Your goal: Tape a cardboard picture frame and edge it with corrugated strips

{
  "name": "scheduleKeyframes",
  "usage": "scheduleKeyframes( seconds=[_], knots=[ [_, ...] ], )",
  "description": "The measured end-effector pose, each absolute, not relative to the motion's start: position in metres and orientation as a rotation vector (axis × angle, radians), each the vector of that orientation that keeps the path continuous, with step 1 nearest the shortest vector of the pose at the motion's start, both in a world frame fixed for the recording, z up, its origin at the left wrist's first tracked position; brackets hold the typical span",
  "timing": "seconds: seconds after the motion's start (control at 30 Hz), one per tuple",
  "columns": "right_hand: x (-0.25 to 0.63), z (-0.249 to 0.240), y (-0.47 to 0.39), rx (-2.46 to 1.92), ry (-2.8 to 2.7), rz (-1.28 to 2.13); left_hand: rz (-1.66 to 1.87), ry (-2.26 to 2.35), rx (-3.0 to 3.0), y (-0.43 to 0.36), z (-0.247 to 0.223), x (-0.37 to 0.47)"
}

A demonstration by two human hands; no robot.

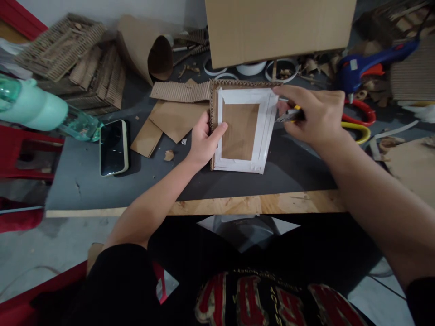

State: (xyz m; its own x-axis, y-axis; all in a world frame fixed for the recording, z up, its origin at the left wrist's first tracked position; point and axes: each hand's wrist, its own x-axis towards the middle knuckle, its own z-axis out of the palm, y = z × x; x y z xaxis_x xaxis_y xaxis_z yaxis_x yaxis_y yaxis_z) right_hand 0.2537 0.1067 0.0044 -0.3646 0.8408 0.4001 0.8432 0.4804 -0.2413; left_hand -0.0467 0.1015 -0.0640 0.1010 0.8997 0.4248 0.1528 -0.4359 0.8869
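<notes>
A rectangular cardboard panel stands tilted over the dark tabletop. White double-sided tape frames its face, and a corrugated strip runs along its left and top edges. My left hand is closed on the panel's left edge, thumb on the face. At the upper right corner, fingers of my right hand touch the panel. Tucked in that same hand is a small tool with a metal tip and a bit of yellow; its kind is mostly hidden by the fingers.
Left of the panel lie cardboard pieces, a corrugated strip, a phone and a bottle. Tape rolls and a large cardboard sheet are behind. A blue glue gun and red-handled scissors are at right.
</notes>
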Motion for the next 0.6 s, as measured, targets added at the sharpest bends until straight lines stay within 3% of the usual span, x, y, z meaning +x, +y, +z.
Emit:
scheduleKeyframes(
  seconds=[0.33,0.6],
  knots=[
    [0.245,0.016,0.105,-1.599,-2.332,-0.081,1.222,1.074,1.604,0.103,-0.064,-0.048],
    [0.246,0.012,0.103,-1.411,-2.435,0.009,1.284,1.066,1.561,0.110,-0.070,-0.054]
  ],
)
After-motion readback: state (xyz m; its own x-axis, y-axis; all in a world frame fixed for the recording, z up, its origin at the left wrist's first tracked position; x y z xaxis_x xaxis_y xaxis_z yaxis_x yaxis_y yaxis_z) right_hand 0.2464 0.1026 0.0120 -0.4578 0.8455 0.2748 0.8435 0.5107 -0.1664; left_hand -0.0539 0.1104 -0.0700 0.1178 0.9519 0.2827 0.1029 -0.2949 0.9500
